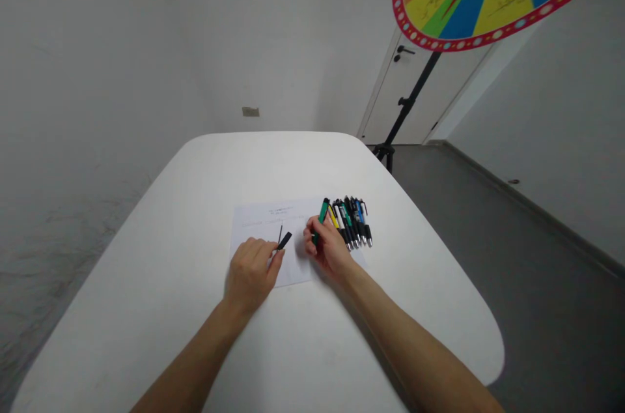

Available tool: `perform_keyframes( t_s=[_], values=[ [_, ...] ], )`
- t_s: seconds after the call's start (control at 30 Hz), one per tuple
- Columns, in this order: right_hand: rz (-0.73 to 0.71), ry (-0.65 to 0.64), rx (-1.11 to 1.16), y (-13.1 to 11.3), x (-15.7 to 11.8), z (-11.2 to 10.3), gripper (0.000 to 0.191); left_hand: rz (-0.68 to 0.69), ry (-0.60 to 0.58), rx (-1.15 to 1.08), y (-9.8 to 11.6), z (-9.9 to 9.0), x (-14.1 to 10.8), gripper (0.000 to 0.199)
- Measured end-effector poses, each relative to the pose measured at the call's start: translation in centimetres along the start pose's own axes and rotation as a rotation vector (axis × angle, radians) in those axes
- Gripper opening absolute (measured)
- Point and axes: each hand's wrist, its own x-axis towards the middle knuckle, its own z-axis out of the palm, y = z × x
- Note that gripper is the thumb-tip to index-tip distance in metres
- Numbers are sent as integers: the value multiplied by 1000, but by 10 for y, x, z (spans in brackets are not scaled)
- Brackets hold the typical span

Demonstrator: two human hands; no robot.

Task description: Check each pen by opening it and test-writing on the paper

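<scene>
My left hand (252, 270) is closed, pinching a short black pen part (284, 240) between thumb and forefinger over the paper. A thin dark stick like a pen refill (280, 232) shows just beside that part; I cannot tell whether the hand holds it too. In my right hand (326, 245) is a green pen body (323, 210), tilted, its upper end pointing away from me; the fingers hide its lower end. Under both hands lies a white sheet of paper (254, 221) with faint handwriting. Just right of my right hand sits a row of several pens (352, 224) in various colours.
The white table (166, 230) has rounded corners. Beyond its far right side, a colourful prize wheel (454, 2) stands on a black tripod (405, 107). Behind it is a white door (385, 100), with walls and grey floor around.
</scene>
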Motion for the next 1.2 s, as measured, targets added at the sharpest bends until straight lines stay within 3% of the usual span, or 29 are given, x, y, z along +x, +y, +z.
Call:
perform_keyframes(
  t_s=[0.23,0.43,0.6,0.87,1.07,1.2],
  values=[
    [-32,-78,-371,9,-2,3,31,76,-60,50,0,0,0,18],
    [-256,26,-1072,-3,5,-13,15,19,-95,81,-7,-4,-2,6],
    [-300,23,-1480,-4,3,-8,17,-74,-79,102,-11,-4,-3,7],
    [-356,144,-1583,-12,-1,-10,35,-218,-1,90,-22,-5,-5,12],
    [-201,220,-1824,-22,-12,-8,29,-246,-19,69,-24,-4,-6,15],
    [-151,203,-1976,-18,-14,-4,30,-249,-22,61,-25,-5,-6,16]
  ],
)
